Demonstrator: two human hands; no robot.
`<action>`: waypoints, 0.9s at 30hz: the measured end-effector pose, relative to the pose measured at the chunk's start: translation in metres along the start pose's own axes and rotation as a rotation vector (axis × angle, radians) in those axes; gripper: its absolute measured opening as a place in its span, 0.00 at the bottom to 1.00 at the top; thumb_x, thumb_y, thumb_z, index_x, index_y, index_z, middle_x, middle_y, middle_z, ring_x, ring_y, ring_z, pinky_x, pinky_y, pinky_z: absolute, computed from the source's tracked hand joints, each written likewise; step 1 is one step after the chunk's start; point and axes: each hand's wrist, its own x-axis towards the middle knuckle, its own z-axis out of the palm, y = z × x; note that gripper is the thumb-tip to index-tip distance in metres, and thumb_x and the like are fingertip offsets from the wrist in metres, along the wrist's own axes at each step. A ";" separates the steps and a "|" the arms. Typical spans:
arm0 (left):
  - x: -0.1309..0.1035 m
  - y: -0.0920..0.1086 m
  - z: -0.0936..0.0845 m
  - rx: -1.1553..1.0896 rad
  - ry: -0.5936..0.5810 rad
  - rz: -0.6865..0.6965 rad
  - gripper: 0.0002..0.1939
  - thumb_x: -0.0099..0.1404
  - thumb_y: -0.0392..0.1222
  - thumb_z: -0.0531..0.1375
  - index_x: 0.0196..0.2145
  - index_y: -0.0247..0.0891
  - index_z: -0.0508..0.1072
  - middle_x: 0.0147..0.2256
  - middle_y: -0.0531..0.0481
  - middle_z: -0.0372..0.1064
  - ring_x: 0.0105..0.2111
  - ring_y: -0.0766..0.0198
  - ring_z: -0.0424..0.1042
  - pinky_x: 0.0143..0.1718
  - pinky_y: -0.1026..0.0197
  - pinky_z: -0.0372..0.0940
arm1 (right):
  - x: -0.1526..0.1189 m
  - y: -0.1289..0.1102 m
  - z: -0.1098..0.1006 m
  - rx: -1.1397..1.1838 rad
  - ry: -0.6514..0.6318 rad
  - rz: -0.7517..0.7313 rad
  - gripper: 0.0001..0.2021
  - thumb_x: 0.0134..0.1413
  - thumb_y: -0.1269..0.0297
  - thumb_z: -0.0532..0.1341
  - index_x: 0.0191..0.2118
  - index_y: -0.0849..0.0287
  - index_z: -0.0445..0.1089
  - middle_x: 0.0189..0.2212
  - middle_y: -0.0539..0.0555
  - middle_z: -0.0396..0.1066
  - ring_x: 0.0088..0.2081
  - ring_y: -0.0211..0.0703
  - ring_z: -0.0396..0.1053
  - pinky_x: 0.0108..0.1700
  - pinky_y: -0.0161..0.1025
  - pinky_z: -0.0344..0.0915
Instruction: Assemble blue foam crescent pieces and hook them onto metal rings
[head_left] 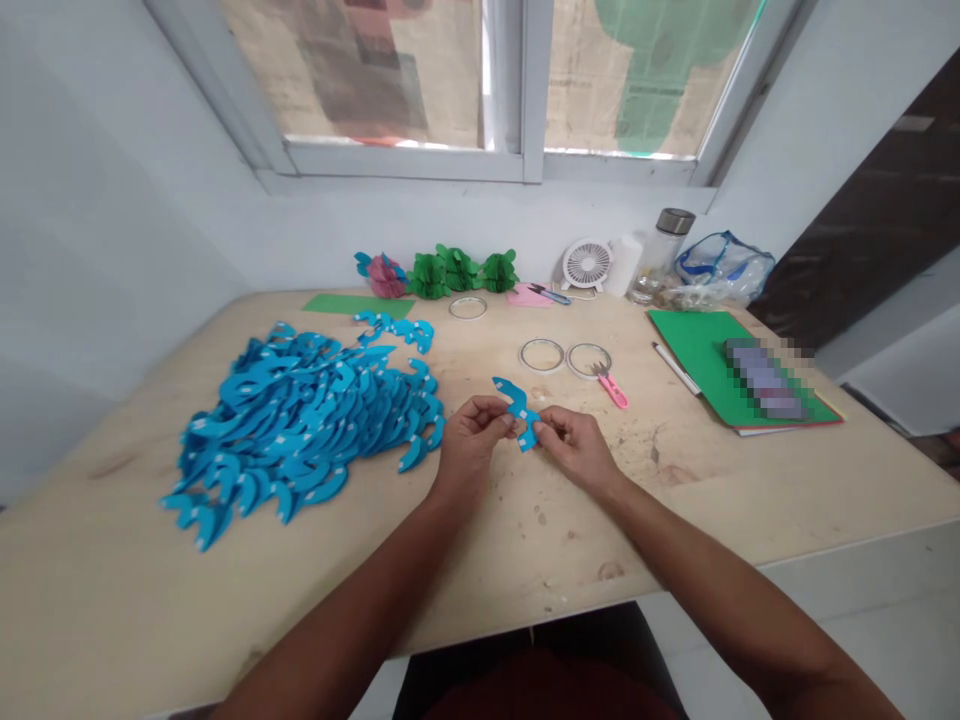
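Between my hands, over the middle of the table, is a curved blue paper cutout with small white squares on it. My left hand pinches its left side between thumb and fingers. On the other side, my right hand grips its right edge, fingers curled. To the left of my left hand spreads a large heap of similar blue paper cutouts, also dotted with white squares. A few more blue cutouts lie just behind the heap.
Rolls of narrow tape and pink-handled snips lie beyond my right hand. Green paper sheets with a blurred phone-like object and a pen are at right. Green paper figures, a small fan and a bottle line the wall.
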 end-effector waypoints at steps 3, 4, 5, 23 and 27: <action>0.000 0.001 0.000 -0.001 0.003 0.000 0.11 0.45 0.36 0.65 0.28 0.35 0.70 0.24 0.53 0.69 0.24 0.68 0.69 0.28 0.64 0.64 | 0.001 0.003 0.001 0.039 -0.006 0.017 0.11 0.53 0.63 0.53 0.25 0.61 0.66 0.17 0.46 0.56 0.20 0.33 0.53 0.23 0.31 0.51; 0.000 0.001 0.000 0.000 0.002 -0.001 0.11 0.45 0.36 0.65 0.28 0.35 0.70 0.24 0.53 0.69 0.24 0.68 0.69 0.28 0.64 0.64 | 0.001 0.003 0.001 0.046 -0.008 0.021 0.11 0.53 0.63 0.53 0.25 0.61 0.65 0.17 0.46 0.56 0.20 0.33 0.53 0.23 0.31 0.51; 0.000 0.001 0.000 0.001 0.001 -0.003 0.11 0.45 0.36 0.65 0.28 0.35 0.70 0.24 0.53 0.70 0.24 0.68 0.69 0.28 0.64 0.64 | 0.002 0.004 0.001 0.051 -0.009 0.023 0.11 0.53 0.63 0.53 0.24 0.61 0.65 0.17 0.46 0.56 0.20 0.33 0.53 0.23 0.31 0.51; 0.000 0.000 -0.004 -0.240 -0.188 -0.207 0.12 0.46 0.34 0.67 0.31 0.36 0.73 0.25 0.53 0.69 0.26 0.68 0.67 0.31 0.63 0.61 | 0.005 0.002 -0.001 0.396 -0.098 0.106 0.17 0.55 0.54 0.55 0.23 0.61 0.67 0.17 0.49 0.66 0.20 0.34 0.61 0.25 0.32 0.57; 0.000 -0.001 -0.005 -0.247 -0.193 -0.235 0.12 0.46 0.34 0.67 0.31 0.36 0.73 0.26 0.53 0.68 0.26 0.68 0.66 0.30 0.63 0.61 | 0.006 0.004 -0.001 0.472 -0.136 0.142 0.15 0.53 0.55 0.58 0.23 0.61 0.67 0.15 0.48 0.65 0.18 0.33 0.60 0.24 0.32 0.56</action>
